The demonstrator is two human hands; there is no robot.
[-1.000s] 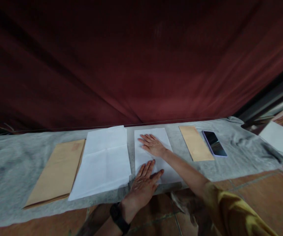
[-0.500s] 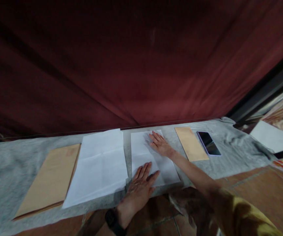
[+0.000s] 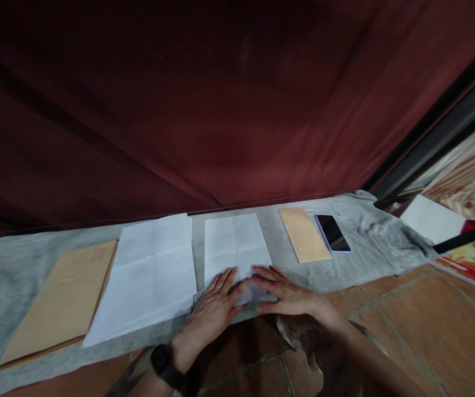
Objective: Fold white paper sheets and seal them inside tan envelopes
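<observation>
A creased white sheet of paper lies flat on the grey cloth in front of me. Its near left part is under my left hand, whose fingers are spread. On its near right part rests my right hand, fingers stretched out toward the left hand. The fingertips of the two hands are a short way apart. Left of this sheet lies a larger pile of white paper with fold lines. To the right is a small tan envelope, touched by neither hand.
Larger brown envelopes lie stacked at the left. A phone lies beyond the small envelope on the grey cloth. A dark red curtain hangs behind. At the right are a dark bar and a white board; floor tiles show below.
My right hand has come down from the sheet's far right part to its near edge, beside my left hand. The whole view has shifted a little, with things appearing further left.
</observation>
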